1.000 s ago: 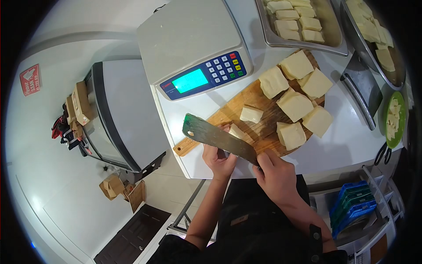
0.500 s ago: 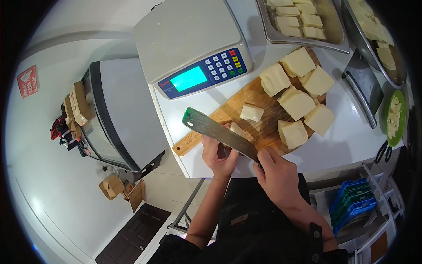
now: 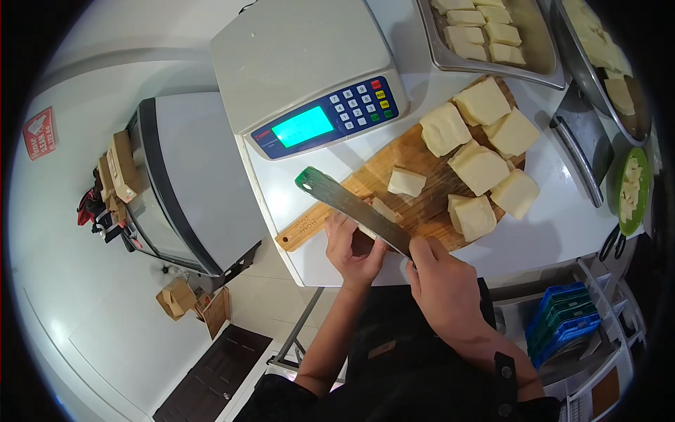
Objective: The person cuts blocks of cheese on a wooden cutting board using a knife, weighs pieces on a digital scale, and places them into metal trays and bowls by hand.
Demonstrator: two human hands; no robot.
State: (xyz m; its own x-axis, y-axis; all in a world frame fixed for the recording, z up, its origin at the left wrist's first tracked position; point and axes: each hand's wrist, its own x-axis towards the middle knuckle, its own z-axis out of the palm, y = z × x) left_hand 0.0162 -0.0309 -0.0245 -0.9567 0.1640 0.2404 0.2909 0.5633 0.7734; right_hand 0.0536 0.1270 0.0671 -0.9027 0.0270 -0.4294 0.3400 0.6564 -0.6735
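My right hand (image 3: 444, 285) is closed round the handle end of a broad-bladed knife (image 3: 358, 212), whose far end looks green and has a hole. The blade slants up to the left over a pale yellow, dough-like piece (image 3: 383, 209), partly hidden beneath it. Curled with thumb and fingers apart, my left hand (image 3: 354, 253) grips that piece from the near side; its fingertips are partly behind the blade. Beyond the knife, a small pale piece (image 3: 406, 181) lies on the wooden cutting board (image 3: 369, 174). Several larger pale blocks (image 3: 478, 167) sit on the board's right part.
A digital scale (image 3: 302, 63) with a lit display stands behind the board. At the back right are a metal tray (image 3: 538, 67) of blocks and a metal bowl (image 3: 636, 119). A wide metal blade (image 3: 580, 162) and a green dish (image 3: 636, 214) lie at right.
The knife blade has turned slightly and shows narrower over the piece. Both hands stay almost in place. The whole view has shifted a little.
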